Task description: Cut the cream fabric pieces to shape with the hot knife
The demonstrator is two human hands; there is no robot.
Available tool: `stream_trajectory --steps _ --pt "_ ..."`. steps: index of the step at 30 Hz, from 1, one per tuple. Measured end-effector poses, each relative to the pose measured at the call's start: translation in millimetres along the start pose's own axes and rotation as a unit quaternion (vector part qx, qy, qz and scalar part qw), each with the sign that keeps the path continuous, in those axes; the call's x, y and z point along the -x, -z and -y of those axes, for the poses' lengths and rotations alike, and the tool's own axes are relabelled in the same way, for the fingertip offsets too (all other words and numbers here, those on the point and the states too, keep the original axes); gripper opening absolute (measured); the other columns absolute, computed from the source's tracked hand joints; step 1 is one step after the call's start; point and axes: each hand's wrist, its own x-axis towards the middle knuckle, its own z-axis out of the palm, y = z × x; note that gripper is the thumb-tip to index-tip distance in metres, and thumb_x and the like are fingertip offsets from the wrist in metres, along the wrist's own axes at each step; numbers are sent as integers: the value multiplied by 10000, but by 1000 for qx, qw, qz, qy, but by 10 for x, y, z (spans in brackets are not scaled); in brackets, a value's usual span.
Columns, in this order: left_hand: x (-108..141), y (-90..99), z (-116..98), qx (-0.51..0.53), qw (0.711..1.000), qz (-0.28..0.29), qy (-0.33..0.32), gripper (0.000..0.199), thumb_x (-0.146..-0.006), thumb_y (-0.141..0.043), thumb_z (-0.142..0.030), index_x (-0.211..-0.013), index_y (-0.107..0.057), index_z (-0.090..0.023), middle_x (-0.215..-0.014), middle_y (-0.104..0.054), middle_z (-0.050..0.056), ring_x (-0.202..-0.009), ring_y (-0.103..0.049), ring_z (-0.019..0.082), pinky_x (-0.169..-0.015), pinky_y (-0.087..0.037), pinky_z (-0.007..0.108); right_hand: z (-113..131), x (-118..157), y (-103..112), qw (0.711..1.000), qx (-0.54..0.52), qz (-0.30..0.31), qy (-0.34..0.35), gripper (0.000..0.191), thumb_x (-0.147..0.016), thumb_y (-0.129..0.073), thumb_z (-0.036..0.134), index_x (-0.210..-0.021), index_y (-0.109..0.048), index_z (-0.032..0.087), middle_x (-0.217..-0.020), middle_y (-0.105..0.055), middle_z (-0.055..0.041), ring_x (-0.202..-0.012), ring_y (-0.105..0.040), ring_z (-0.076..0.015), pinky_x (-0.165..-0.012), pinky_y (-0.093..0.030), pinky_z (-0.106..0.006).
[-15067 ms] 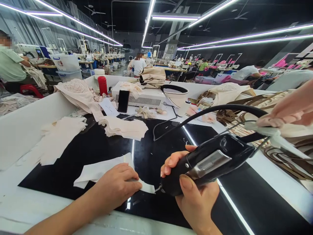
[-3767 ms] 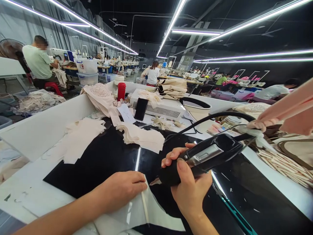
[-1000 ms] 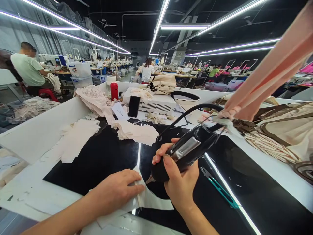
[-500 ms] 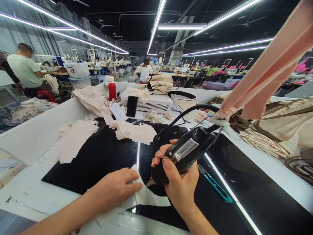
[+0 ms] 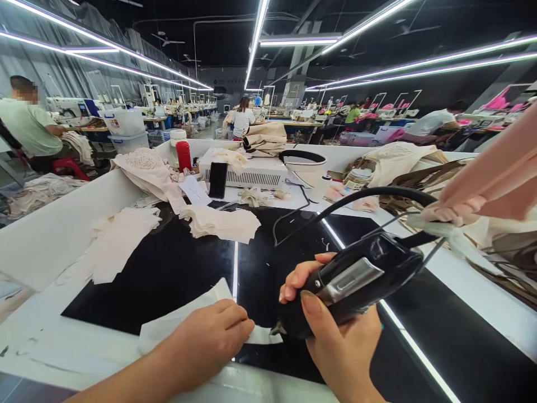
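In my right hand (image 5: 335,324) is a black corded electric hand tool (image 5: 350,282) with a silver plate on its side. My fingers wrap round its body, and its small metal tip points down and left, beside the edge of a white fabric piece (image 5: 180,319). With curled fingers, my left hand (image 5: 213,336) grips this fabric on the black board (image 5: 176,268). Part of the fabric is hidden under that hand. A pink cloth strip (image 5: 495,162) is tied near the tool's cord (image 5: 369,196) and runs up to the right.
Cream fabric stacks (image 5: 222,223) lie on the board's far side. Behind them stand a phone (image 5: 218,180), a red bottle (image 5: 183,155) and a white vented box (image 5: 255,173). Brown-edged fabric (image 5: 419,179) is heaped at the right. A co-worker (image 5: 31,126) sits at the far left.
My right hand and the tool have moved right, with the tip now at the fabric's right end. My left hand has shifted slightly right and its fingers are more curled. The teal tool is now mostly hidden.
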Motion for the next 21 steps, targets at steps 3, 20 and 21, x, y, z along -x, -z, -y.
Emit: stream_trajectory --steps 3,20,21 --pt "34 -8 -3 -14 1000 17 -3 198 -1041 -448 -85 -1159 -603 -121 -985 -666 94 -934 -674 239 -820 -626 351 2 16 2 1000 -2 5 4 326 -884 -786 277 -1154 -605 298 -838 -671 23 -608 -636 -131 -555 -589 -278" --pt "78 -21 -42 -44 999 -8 -11 222 -1028 -449 -48 -1176 -608 -98 -1063 -669 118 -980 -677 242 -842 -623 341 -15 -24 -81 1000 -27 -1 -2 322 -887 -783 285 -1148 -595 298 -834 -660 31 -629 -646 -127 -579 -579 -273" --pt "76 -18 -47 -41 999 -9 -10 216 -1031 -453 -56 -1174 -609 -100 -1061 -669 116 -975 -676 241 -839 -623 340 -22 -34 -110 999 -31 -5 -1 321 -884 -786 291 -1142 -595 296 -827 -660 34 -625 -643 -125 -579 -578 -271"
